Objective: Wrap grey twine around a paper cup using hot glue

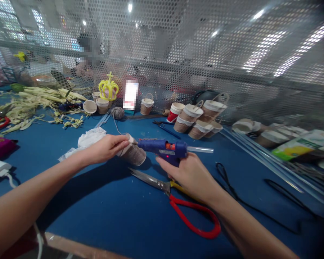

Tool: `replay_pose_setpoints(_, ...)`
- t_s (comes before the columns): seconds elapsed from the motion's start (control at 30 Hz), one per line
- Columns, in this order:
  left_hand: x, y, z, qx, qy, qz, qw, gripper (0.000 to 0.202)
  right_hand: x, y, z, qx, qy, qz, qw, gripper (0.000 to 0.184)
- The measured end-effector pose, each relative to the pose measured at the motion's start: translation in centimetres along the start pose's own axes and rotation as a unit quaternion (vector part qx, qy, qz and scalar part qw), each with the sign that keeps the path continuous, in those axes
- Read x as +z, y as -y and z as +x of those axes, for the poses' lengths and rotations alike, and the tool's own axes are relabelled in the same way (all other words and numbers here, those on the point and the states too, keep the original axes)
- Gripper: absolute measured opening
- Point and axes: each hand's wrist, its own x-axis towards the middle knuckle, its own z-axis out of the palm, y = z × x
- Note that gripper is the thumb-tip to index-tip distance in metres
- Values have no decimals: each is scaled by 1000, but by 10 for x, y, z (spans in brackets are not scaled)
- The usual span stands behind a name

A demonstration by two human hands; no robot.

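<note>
My right hand (193,174) is wrapped round the handle of a blue hot glue gun (151,144), and a clear glue stick (201,149) sticks out of its back. The nozzle reaches the rim of a tilted, twine-wrapped cup (136,156). My left hand (115,146) pinches that cup near its rim, fingers closed. From a grey ball of twine (118,113) a strand runs down to the cup. Below the gun lie large scissors (153,181) with a red and a yellow handle. White crumpled plastic (90,138) lies behind my left hand.
Several wrapped cups (190,112) stand at the back right, beside pliers (164,123). Long clear glue sticks (261,160) and a black cord (248,203) lie on the right. Pale husks (48,95) cover the back left. A perforated metal screen (162,54) closes off the back.
</note>
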Motion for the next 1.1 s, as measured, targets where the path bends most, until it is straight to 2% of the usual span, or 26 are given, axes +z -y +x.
replay_pose_setpoints(0.13,2,1,1,-1,-9,-14,1000,27,-2,-1,-3,101,57,83,990,27)
replay_pose_setpoints(0.23,3,3,1,-7,-18,-15,1000,27,-7,-6,0,138,80,192,968,25)
replay_pose_setpoints(0.3,4,3,1,-13,-23,-16,1000,29,-11,-12,7,156,69,275,946,19)
replay_pose_setpoints(0.4,5,2,1,-21,-26,-21,999,31,-14,-29,23,204,-3,320,925,15)
replay_pose_setpoints(0.47,5,1,1,-25,-29,-24,999,31,-13,-44,36,269,-59,257,926,12)
replay_pose_setpoints(0.53,6,1,1,-29,-34,-26,999,32,-9,-59,48,295,-74,222,926,13)
replay_pose_setpoints(0.7,8,2,0,-39,-40,-23,998,33,12,-79,66,328,-18,176,928,20)
replay_pose_setpoints(0.83,9,1,0,-44,-38,-19,998,35,27,-82,71,339,39,112,933,32)
replay_pose_setpoints(0.9,9,1,-1,-45,-37,-14,998,35,29,-82,72,332,56,59,940,31)
replay_pose_setpoints(1.0,9,0,-1,-43,-38,-4,998,34,29,-78,73,313,60,-42,947,32)
replay_pose_setpoints(1.1,9,-1,-1,-41,-41,6,998,34,26,-66,72,289,39,-137,947,38)
